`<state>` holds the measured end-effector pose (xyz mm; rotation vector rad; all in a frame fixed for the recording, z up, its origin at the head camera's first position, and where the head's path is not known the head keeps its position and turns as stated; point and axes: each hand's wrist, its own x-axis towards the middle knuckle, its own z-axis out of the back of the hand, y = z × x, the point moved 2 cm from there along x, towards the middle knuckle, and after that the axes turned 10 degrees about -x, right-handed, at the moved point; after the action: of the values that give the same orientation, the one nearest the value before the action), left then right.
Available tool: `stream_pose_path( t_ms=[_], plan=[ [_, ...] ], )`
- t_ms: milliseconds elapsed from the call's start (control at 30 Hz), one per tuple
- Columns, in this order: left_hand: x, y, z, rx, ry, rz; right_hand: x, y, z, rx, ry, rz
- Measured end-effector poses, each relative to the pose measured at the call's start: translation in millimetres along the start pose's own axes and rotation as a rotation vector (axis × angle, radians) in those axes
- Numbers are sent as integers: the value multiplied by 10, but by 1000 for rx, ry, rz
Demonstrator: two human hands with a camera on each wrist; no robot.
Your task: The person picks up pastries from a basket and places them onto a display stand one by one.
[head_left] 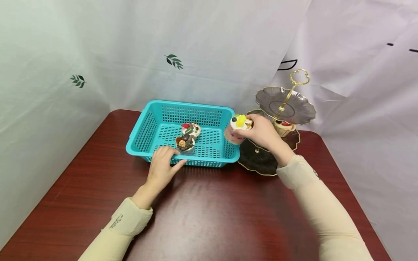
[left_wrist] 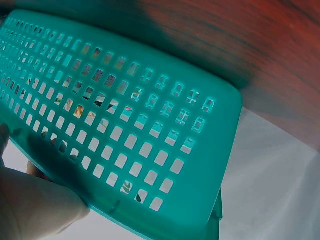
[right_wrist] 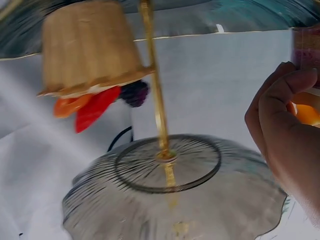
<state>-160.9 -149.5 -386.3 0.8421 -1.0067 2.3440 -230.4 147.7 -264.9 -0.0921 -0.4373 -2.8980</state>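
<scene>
My right hand (head_left: pixel 263 132) pinches a clear dessert cup (head_left: pixel 232 136) with pink layers, white cream and yellow fruit on top, above the right end of a turquoise plastic basket (head_left: pixel 232 156). In the right wrist view that hand (right_wrist: pixel 287 112) shows at the right with the cup partly cut off. The left hand (head_left: pixel 162 165) grips the basket's near rim, thumb outside and fingers over the edge. Inside the basket, close to those fingers, sit a chocolate-topped dessert cup (head_left: pixel 185 145) and a cream dessert with strawberry (head_left: pixel 193 129).
Right of the basket stands a tiered cake stand (head_left: pixel 295 113) of dark scalloped plates with gold edges and a gold ring handle. A cupcake (head_left: pixel 283 129) in a tan wrapper, red fruit on top, sits on its middle plate. White cloth hangs behind the reddish-brown table (head_left: pixel 209 210).
</scene>
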Motion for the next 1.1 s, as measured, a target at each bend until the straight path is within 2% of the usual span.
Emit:
stream_pose_path(
  t_ms=[300, 467, 800, 1100],
  plan=[
    [-10, -2, 3, 0, 3, 18, -84, -72, 87, 36, -35, 0],
    [-10, -5, -1, 3, 6, 16, -139, -113, 93, 52, -60, -26],
    [4, -13, 13, 8, 7, 6, -261, -294, 40, 46, -197, -113],
    [-6, -23, 9, -2, 5, 17, -237, -428, 21, 96, -317, -91]
  ],
)
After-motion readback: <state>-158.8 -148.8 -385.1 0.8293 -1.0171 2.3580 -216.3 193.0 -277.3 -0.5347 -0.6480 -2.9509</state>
